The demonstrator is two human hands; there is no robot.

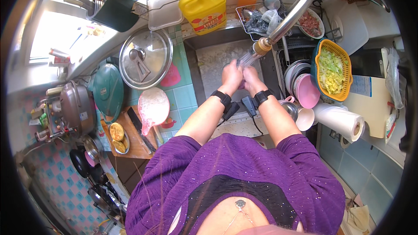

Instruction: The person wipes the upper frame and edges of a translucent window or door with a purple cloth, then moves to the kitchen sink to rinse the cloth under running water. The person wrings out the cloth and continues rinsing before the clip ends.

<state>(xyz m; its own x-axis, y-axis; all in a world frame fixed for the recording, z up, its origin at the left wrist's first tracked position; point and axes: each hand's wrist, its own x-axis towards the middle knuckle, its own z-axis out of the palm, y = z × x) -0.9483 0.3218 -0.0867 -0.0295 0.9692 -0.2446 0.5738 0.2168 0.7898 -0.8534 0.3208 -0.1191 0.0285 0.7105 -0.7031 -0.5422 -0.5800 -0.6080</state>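
My left hand [231, 75] and my right hand [251, 77] meet over the stainless steel sink [209, 57], in the stream of running water [249, 59]. The water falls from the tip of a curved metal faucet [289, 18] just beyond my fingers. Both hands are bent inward and touch each other. Their fingers are mostly hidden, and a small purple patch shows between them, so whether they hold anything cannot be told. Each wrist wears a black strap [222, 99] with a small dark device and cable.
Left of the sink are a glass lid [146, 59], a floury pink ladle [154, 107] and a cutting board [130, 147] with a knife [134, 120] and round flatbreads [117, 132]. Right are stacked bowls [307, 90], a yellow basket of chopped cabbage [333, 68] and a plastic roll [338, 120]. A yellow jug [204, 13] stands behind.
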